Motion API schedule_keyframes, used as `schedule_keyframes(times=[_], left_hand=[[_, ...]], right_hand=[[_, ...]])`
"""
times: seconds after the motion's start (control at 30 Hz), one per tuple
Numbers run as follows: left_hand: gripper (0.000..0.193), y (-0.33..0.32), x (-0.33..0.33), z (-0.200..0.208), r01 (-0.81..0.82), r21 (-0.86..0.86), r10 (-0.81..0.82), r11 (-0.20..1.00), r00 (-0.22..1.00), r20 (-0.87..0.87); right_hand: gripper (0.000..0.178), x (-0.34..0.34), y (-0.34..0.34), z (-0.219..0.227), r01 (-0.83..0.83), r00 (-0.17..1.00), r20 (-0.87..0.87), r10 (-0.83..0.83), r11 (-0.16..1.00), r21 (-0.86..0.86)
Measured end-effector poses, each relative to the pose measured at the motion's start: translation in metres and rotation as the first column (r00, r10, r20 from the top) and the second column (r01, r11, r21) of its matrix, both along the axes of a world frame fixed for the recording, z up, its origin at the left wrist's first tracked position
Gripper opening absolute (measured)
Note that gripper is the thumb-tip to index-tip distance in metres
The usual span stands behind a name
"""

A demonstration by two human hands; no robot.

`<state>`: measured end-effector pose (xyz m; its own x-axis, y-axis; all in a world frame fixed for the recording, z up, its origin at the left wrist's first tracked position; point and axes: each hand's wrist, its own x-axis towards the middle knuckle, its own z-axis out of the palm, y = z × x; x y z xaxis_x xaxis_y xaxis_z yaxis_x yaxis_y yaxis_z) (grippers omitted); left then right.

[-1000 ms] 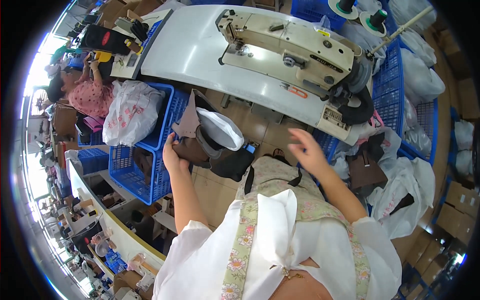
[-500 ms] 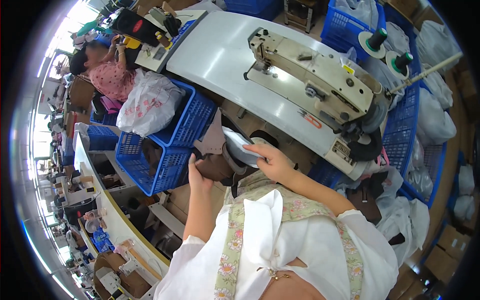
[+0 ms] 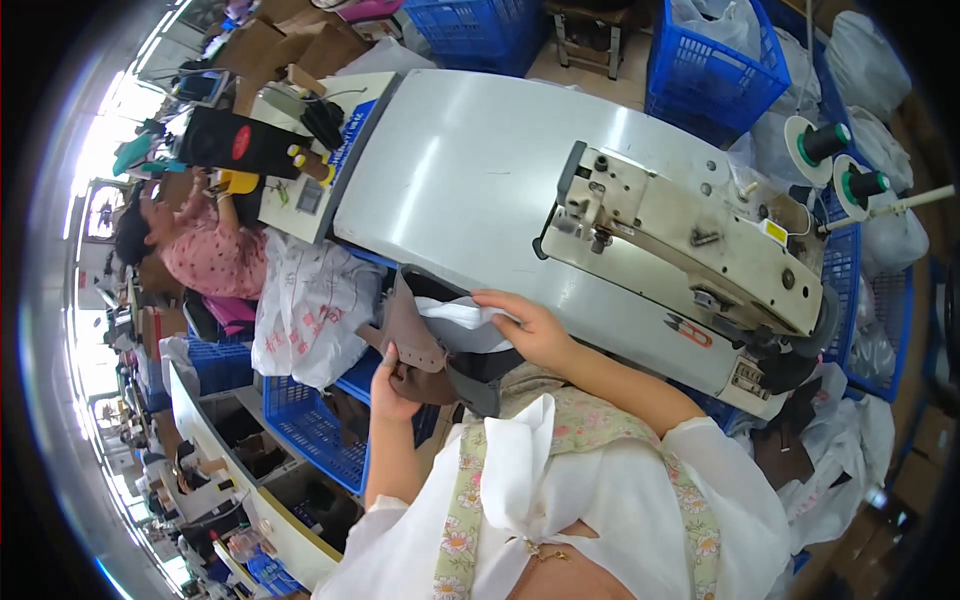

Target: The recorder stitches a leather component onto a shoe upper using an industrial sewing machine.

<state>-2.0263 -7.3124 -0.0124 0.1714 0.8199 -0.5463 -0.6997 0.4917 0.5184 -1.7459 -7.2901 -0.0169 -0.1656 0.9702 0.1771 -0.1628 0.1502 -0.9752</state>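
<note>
A brown leather piece (image 3: 408, 325), which looks like a shoe or boot upper with a row of small holes along one edge, is held in front of my body at the near edge of the sewing table. My left hand (image 3: 393, 388) grips its lower left side, thumb up along the leather. At the piece's right, my right hand (image 3: 530, 328) pinches the edge of its white and grey lining (image 3: 465, 322), the index finger stretched along the top. Darker flaps hang below, partly over my apron.
A sewing machine (image 3: 700, 240) stands on the white table (image 3: 450, 150) to the right, with orange-handled thread snips (image 3: 688, 332) beside it. Thread spools (image 3: 825, 142) rise behind. Left are a white plastic bag (image 3: 310, 310), a blue crate (image 3: 320, 430) and a seated co-worker (image 3: 215, 245).
My view has shifted, so the table and machine sit lower in the picture. The leather piece has come up nearer the table edge, more of its holed side showing. Both hands keep hold.
</note>
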Motion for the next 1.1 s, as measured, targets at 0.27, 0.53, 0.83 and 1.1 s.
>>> schedule_keyframes(times=[0.27,0.53,0.83,1.1], left_hand=[[0.039,0.098,-0.031,-0.026,0.166,0.078,-0.173,0.983,0.981,0.09],[0.045,0.103,-0.053,-0.096,0.435,0.107,-0.436,0.894,0.9,-0.015],[0.048,0.027,-0.105,-0.112,0.28,0.287,-0.251,0.916,0.959,-0.135],[0.076,-0.006,-0.107,-0.109,0.396,0.466,-0.324,0.791,0.918,-0.23]], right_hand=[[0.024,-0.051,0.059,-0.008,0.068,0.909,0.369,-0.194,0.942,0.327],[0.03,-0.116,0.051,-0.152,-0.415,0.82,0.44,0.366,0.91,0.016],[0.028,-0.131,-0.045,-0.144,-0.004,0.927,0.368,-0.079,0.976,0.218],[0.038,-0.146,-0.087,-0.151,-0.079,0.935,0.244,0.256,0.824,-0.561]])
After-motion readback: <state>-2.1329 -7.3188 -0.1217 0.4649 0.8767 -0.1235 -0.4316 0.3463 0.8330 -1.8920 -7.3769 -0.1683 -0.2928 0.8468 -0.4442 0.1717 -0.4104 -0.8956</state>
